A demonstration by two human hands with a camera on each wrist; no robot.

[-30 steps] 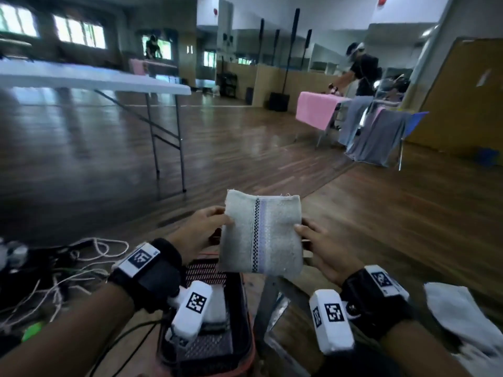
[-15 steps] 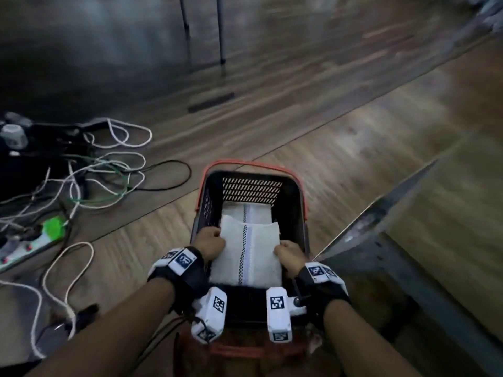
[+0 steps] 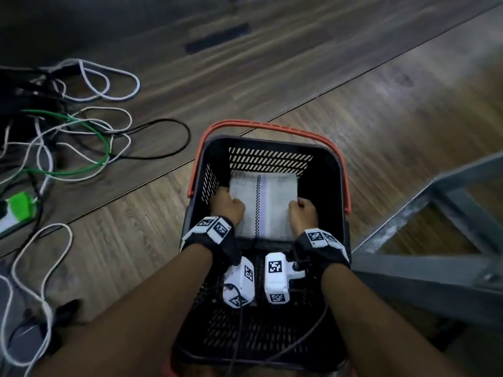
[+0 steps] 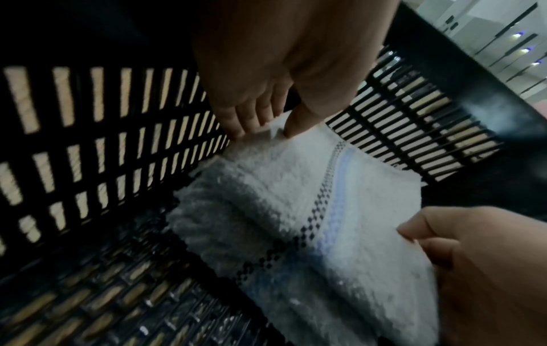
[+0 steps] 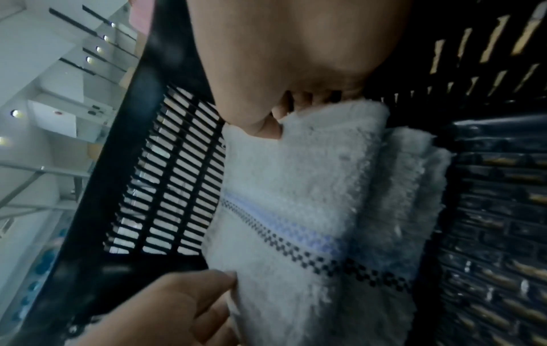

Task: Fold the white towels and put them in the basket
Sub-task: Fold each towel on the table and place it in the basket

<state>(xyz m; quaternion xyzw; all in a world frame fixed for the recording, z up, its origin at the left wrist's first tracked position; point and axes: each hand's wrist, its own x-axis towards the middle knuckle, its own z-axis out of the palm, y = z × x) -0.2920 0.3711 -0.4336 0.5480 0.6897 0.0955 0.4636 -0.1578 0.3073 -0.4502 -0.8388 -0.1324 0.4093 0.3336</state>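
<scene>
Loose cables (image 3: 81, 137) sprawl on the wood floor at nine o'clock from the basket (image 3: 333, 170). My left hand (image 3: 227, 206) pinches the folded white towel (image 3: 265, 202) by its left edge, thumb on top. The towel sits inside the basket, over another folded towel (image 5: 414, 168). At three o'clock, my right hand (image 3: 303, 214) grips its right edge, fingers curled.
</scene>
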